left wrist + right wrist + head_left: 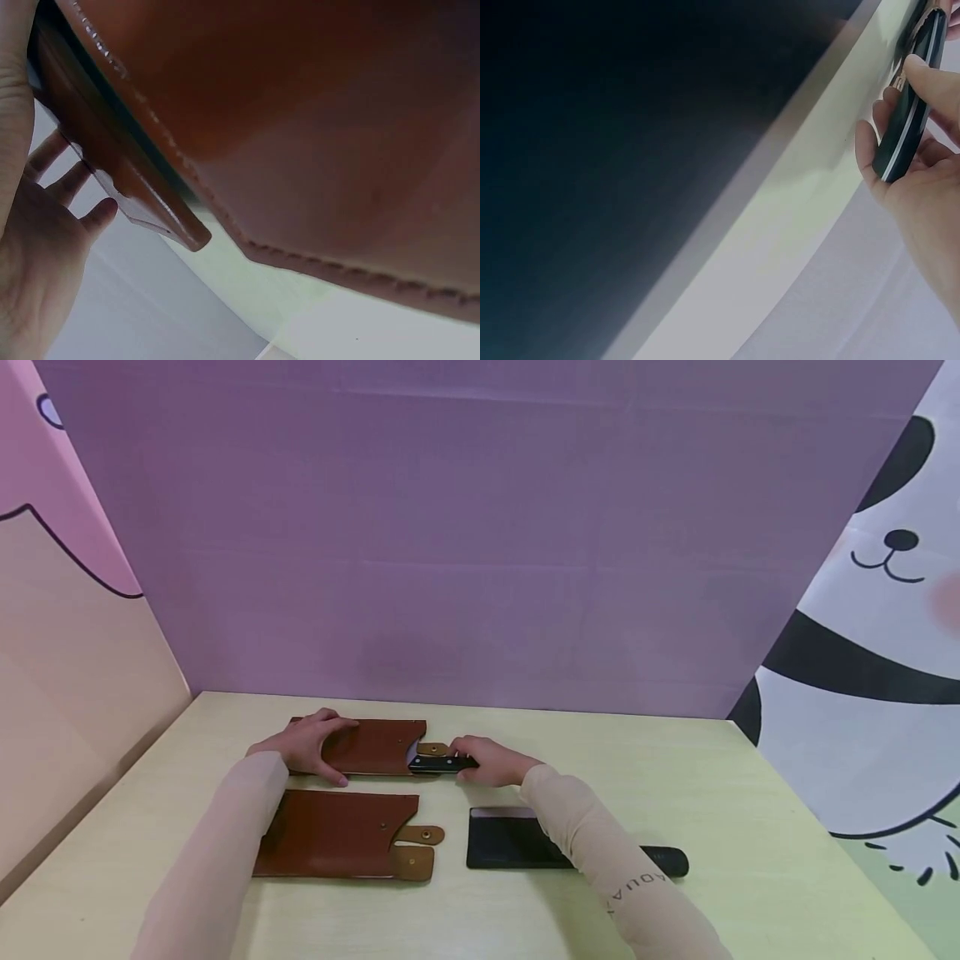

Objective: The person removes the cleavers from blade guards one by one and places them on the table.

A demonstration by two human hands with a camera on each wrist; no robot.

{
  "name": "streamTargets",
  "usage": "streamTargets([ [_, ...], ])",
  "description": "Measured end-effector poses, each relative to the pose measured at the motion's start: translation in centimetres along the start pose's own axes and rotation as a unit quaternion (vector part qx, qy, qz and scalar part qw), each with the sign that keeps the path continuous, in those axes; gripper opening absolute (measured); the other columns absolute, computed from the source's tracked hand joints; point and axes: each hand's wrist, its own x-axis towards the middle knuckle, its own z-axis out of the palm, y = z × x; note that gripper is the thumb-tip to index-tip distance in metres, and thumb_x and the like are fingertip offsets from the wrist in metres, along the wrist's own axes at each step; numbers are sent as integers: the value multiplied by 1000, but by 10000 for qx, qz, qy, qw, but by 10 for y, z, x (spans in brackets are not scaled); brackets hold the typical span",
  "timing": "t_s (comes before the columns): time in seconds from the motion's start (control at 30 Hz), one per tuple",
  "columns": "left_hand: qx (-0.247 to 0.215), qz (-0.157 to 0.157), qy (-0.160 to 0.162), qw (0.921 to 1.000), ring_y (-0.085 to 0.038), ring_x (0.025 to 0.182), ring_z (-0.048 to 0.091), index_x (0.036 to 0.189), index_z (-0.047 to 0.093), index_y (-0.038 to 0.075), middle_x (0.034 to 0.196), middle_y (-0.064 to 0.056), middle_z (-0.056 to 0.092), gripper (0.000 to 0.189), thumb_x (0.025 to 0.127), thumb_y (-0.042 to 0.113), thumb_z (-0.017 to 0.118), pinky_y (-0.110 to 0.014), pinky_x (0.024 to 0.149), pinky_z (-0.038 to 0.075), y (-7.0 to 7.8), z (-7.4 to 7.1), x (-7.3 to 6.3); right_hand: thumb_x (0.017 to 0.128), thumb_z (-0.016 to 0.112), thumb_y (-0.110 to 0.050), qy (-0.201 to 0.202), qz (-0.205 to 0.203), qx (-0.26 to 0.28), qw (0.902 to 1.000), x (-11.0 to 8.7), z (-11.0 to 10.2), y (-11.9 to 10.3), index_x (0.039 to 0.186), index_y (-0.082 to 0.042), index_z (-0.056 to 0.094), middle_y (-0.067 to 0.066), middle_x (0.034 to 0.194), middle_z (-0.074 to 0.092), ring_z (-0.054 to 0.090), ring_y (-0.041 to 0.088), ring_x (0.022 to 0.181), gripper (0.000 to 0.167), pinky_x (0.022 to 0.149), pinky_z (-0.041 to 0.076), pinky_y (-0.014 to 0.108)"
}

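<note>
In the head view, a brown leather knife sheath (pixel 382 743) lies at the back of the table. My left hand (pixel 303 745) spans its left end, thumb at the near edge and fingers across the far side; the left wrist view shows fingertips at the sheath's edge (pixel 150 187). From the sheath's right-hand mouth sticks a knife (pixel 442 764) with a black riveted handle and a sliver of blade showing; the rest of the blade is hidden inside. My right hand (pixel 491 762) grips that handle, also seen in the right wrist view (pixel 922 172).
Nearer me lies a second brown sheath (pixel 337 835) with tan snap straps (pixel 412 862), partly under my left forearm. A black-bladed cleaver (pixel 513 843) lies to its right, partly hidden by my right sleeve. A purple backdrop (pixel 480 543) rises behind the table (pixel 750 860).
</note>
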Motion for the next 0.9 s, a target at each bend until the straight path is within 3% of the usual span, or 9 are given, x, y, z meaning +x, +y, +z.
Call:
streamTargets([
  [0.23, 29, 74, 91, 9999, -35, 120, 39, 139, 38, 13, 131, -15, 38, 101, 58, 57, 78, -56, 95, 37, 1, -2, -1, 88, 57, -7, 53, 17, 7, 10000, -1, -1, -3, 119, -1, 51, 15, 116, 55, 51, 26, 109, 32, 98, 39, 41],
  [0.47, -59, -60, 60, 9999, -34, 124, 36, 140, 38, 17, 135, -14, 35, 101, 56, 57, 79, -56, 97, 35, 2, -4, -4, 89, 57, -8, 114, -60, -41, 9999, -2, -1, -3, 120, -2, 50, 15, 118, 54, 51, 26, 111, 33, 99, 38, 41],
  [0.9, -59, 122, 162, 9998, -36, 122, 37, 139, 39, 16, 134, -15, 36, 101, 56, 58, 78, -59, 96, 33, 5, -8, -6, 88, 58, -7, 309, -226, -6, 9993, -8, -4, -6, 119, -1, 51, 14, 114, 56, 53, 25, 106, 32, 96, 40, 40],
])
